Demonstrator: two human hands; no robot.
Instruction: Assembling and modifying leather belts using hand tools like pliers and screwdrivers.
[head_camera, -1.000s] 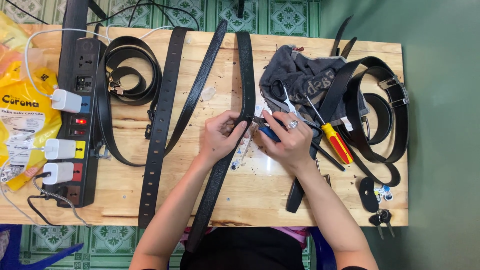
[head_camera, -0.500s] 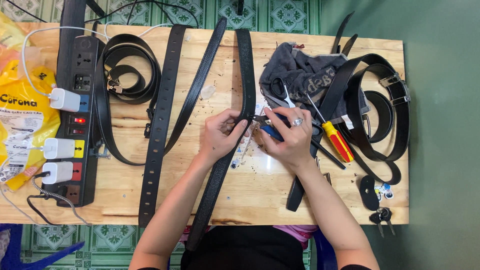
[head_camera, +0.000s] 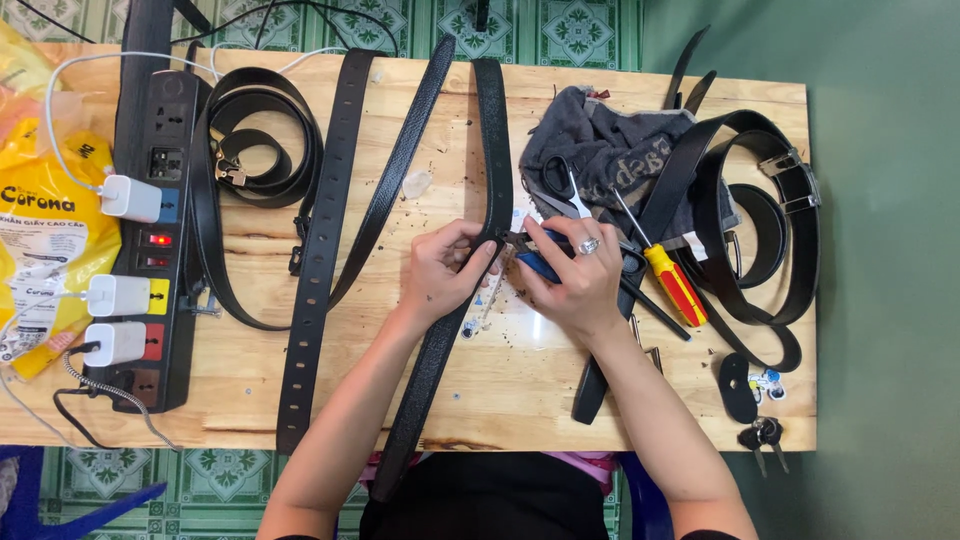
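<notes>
We hold the black belt (head_camera: 492, 150) at the middle of the wooden table (head_camera: 520, 390), where it runs from the far edge straight toward us and then bends, its lower length slanting down to our left and off the near edge. Our left hand (head_camera: 440, 275) pinches the strap right at that bend, fingers closed on it. Our right hand (head_camera: 575, 280) lies just beside it, wrapped around a blue-handled tool (head_camera: 535, 262) whose tip touches the belt's right edge; what kind of tool it is we cannot make out. So the belt's long axis runs away from us, both hands meet it at one spot, and the left sits on it while the right comes in from the side. Scissors (head_camera: 562, 185) and a grey cloth (head_camera: 610, 150) lie beyond the right hand, a red-and-yellow screwdriver (head_camera: 672, 280) to its right, and a black power strip (head_camera: 160, 240) well apart at left
</notes>
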